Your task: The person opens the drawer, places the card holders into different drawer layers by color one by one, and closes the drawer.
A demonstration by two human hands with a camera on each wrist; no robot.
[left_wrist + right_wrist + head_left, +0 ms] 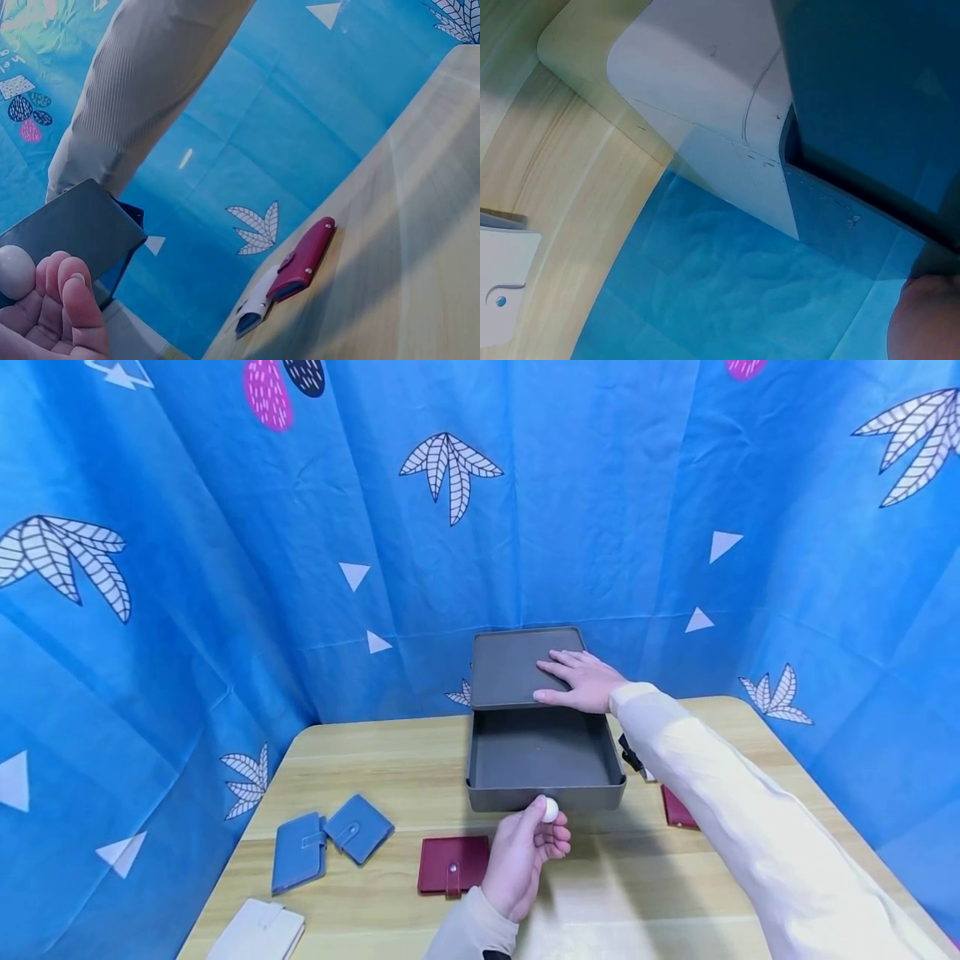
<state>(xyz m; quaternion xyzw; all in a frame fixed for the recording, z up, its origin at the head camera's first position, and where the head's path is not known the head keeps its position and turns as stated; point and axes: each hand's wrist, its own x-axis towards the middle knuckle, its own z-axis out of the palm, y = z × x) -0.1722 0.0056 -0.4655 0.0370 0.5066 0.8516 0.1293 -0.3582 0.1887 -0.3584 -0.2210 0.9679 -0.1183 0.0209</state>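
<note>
While the knob [551, 811] is pinched by the left hand [522, 856] and the box [510, 668] on the tabletop [382, 760] touched by the right hand's [588, 683] spread fingers, the jutting drawer [498, 799] could be tipped by overpulling.

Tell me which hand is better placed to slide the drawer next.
Probably the left hand: it grips the white knob at the front of the open drawer. The right hand rests spread on top of the gray box, away from that knob.
</note>
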